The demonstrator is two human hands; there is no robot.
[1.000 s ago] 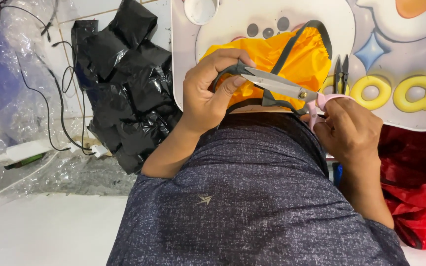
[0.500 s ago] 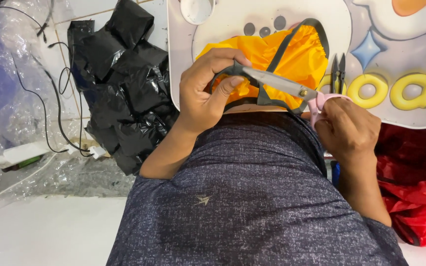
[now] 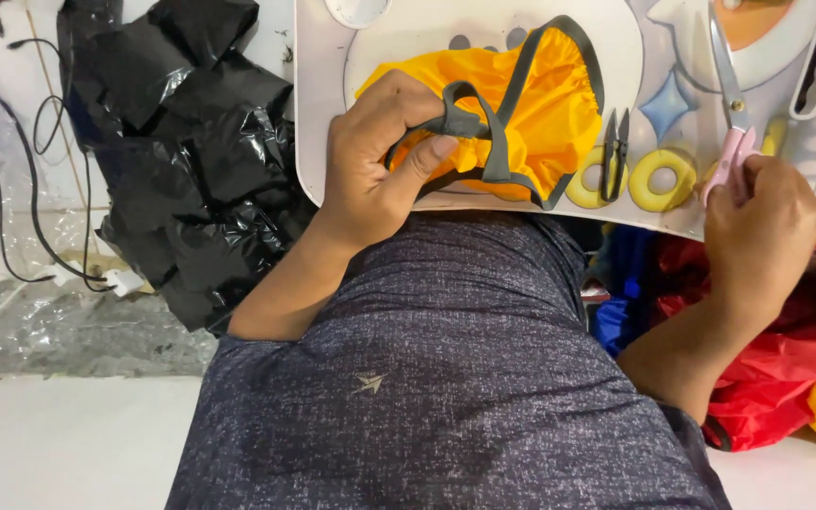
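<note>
On the white tray (image 3: pixel 323 179), left grip (image 3: pixel 380 161) clutches the yellow cloth's grey strap (image 3: pixel 484 127); right grip (image 3: pixel 757 217) grasps pink-handled scissors (image 3: pixel 731 113).

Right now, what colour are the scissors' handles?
Pink, on the scissors under the right hand; head view.

Orange cloth (image 3: pixel 540 104) edged with grey binding (image 3: pixel 484 132), pink-handled scissors (image 3: pixel 731 123), black plastic sheeting (image 3: pixel 191 142), white patterned tray (image 3: pixel 318 142).
</note>
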